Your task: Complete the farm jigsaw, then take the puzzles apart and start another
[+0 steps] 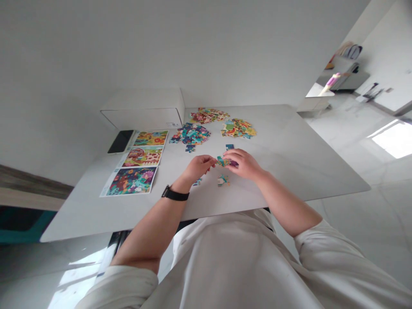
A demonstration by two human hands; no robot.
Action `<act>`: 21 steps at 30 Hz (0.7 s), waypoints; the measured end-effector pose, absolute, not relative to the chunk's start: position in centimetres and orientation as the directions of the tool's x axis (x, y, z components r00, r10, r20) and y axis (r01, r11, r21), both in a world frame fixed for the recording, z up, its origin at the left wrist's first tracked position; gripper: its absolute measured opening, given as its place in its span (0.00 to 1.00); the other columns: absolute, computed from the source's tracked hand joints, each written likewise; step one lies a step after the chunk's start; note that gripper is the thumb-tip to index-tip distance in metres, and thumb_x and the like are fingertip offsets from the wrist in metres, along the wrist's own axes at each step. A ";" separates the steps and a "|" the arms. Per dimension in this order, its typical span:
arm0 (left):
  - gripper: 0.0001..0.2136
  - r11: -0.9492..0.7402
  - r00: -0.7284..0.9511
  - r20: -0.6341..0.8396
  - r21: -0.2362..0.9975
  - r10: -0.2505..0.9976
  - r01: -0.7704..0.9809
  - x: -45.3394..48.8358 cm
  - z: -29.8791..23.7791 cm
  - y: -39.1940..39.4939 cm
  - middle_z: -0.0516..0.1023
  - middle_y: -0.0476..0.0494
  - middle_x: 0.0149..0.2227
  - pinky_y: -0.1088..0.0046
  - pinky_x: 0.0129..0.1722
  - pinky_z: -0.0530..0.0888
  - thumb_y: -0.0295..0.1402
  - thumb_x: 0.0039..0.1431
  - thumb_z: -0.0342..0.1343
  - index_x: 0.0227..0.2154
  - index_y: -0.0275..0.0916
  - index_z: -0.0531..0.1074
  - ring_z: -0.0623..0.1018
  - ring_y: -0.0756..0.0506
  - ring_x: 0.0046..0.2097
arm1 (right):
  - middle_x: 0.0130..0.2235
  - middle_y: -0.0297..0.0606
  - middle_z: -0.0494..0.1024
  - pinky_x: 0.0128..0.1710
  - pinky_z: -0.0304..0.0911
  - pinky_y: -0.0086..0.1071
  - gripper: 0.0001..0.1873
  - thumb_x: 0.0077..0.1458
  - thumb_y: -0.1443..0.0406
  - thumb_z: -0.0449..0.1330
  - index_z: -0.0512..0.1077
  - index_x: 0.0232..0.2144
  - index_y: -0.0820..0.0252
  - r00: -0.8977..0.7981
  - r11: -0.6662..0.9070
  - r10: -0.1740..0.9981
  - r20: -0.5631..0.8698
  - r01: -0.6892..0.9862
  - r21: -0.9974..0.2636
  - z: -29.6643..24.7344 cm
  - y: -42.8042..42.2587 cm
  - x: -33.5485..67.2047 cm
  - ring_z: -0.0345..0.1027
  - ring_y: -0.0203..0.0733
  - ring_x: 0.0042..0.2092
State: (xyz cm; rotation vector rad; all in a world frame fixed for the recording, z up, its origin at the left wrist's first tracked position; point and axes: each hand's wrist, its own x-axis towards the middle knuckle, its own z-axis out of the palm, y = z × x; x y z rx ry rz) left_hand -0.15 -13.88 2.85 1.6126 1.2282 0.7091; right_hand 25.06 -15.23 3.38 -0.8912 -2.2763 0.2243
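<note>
Joined jigsaw puzzle pieces (pixel 222 162), teal, yellow and purple, lie between my hands low over the table. My left hand (pixel 200 167) is closed, its thumb and forefinger pinching at their left edge. My right hand (pixel 246 164) curls over their right side and partly hides them. A loose pale and teal puzzle piece (pixel 222 180) rests nearer to me, and a small blue piece (pixel 197 182) shows beside my left wrist. Just beyond my right fingers is a dark blue piece (pixel 229 146).
Piles of puzzle pieces lie farther back: blue (pixel 194 134), red (pixel 209 115) and yellow (pixel 238 128). Three picture sheets (pixel 133 181) are lined up at left, beside a black phone (pixel 120 141). Against the wall stands a white box (pixel 143 116). The table's rounded right corner (pixel 365 188) juts out.
</note>
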 end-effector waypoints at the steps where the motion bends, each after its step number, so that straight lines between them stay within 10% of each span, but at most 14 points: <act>1: 0.20 -0.071 0.327 -0.074 0.908 0.942 0.412 -0.2 2.9 -13.9 0.70 0.51 0.21 0.75 0.25 0.63 0.52 0.60 0.60 0.29 0.38 0.78 0.67 0.51 0.23 | 0.54 0.42 0.82 0.61 0.72 0.50 0.16 0.62 0.67 0.67 0.80 0.52 0.50 -0.541 0.748 0.659 0.522 0.540 -0.385 3.5 -15.4 25.5 0.77 0.51 0.57; 21: 0.13 -0.640 0.789 0.096 0.648 0.607 0.414 -0.1 3.9 -15.9 0.79 0.44 0.47 0.69 0.50 0.72 0.38 0.59 0.67 0.47 0.45 0.82 0.79 0.42 0.48 | 0.51 0.41 0.83 0.54 0.76 0.44 0.12 0.60 0.66 0.69 0.85 0.46 0.48 -0.588 0.694 0.713 0.382 0.512 -0.507 -0.2 -20.0 29.3 0.80 0.46 0.50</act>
